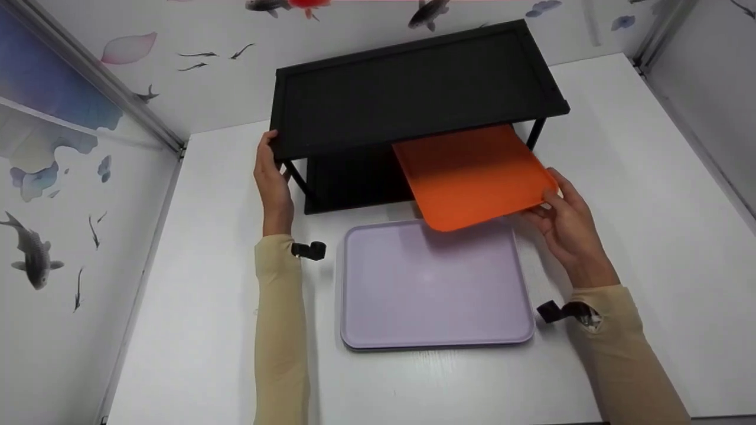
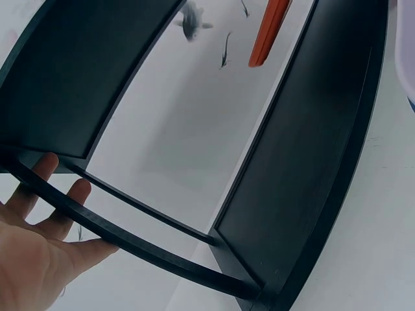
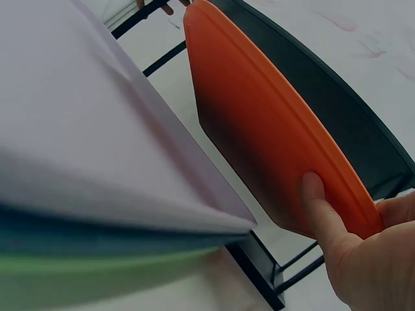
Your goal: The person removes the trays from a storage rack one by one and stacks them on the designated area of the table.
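Note:
A black two-tier rack (image 1: 407, 88) stands at the back of the white table. My left hand (image 1: 274, 183) holds the left end of its upper shelf, and in the left wrist view those fingers lie about the black end frame (image 2: 142, 234). With my right hand (image 1: 570, 227) I pinch the near right corner of an orange tray (image 1: 478, 177), thumb on its upper face. The tray's far part is under the upper shelf, hidden in the head view; its near edge overhangs a lilac tray (image 1: 437, 289) on the table.
Under the lilac tray (image 3: 78, 129) the right wrist view shows blue (image 3: 110, 234) and green (image 3: 97, 275) layers, stacked on the table. Printed walls (image 1: 195, 100) with fish enclose the white table (image 1: 201, 283) at the back and left. Another wall (image 1: 714, 88) rises at the right.

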The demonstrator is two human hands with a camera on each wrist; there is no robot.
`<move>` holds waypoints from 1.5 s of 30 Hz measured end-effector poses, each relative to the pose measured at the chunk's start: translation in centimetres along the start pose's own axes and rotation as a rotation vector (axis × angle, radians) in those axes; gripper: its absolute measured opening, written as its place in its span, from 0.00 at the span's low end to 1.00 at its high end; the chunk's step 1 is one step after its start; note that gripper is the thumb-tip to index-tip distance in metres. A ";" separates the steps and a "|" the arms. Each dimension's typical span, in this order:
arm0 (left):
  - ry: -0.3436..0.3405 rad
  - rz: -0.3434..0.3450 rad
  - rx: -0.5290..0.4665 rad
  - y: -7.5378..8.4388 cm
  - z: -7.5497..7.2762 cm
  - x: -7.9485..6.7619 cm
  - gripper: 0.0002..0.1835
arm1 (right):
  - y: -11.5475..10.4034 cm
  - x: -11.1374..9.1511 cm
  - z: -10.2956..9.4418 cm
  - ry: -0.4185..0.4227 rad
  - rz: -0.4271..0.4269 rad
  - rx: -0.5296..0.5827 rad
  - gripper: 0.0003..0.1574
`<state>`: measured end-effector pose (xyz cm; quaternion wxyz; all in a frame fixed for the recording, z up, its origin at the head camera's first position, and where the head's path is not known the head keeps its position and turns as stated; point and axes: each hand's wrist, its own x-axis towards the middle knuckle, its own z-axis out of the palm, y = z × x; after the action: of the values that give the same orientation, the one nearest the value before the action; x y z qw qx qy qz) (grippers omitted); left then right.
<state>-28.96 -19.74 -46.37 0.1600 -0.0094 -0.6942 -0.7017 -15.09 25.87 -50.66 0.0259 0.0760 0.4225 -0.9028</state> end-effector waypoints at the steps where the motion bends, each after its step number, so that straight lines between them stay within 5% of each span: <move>1: -0.002 0.000 0.000 0.0 0.0 0.0 0.25 | -0.1 -0.1 -0.3 0.002 -0.003 0.004 0.47; 18: 0.003 -0.016 -0.002 -0.2 -0.2 -0.1 0.25 | -0.6 -1.9 -2.5 -0.014 -0.020 0.047 0.47; 45: 0.008 -0.006 0.009 0.2 0.0 -0.1 0.25 | -1.3 -2.5 -3.4 0.081 -0.038 0.080 0.39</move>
<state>-28.81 -19.70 -46.23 0.1604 -0.0038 -0.6969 -0.6990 -12.37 29.33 -51.42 -0.0113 0.1053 0.3882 -0.9155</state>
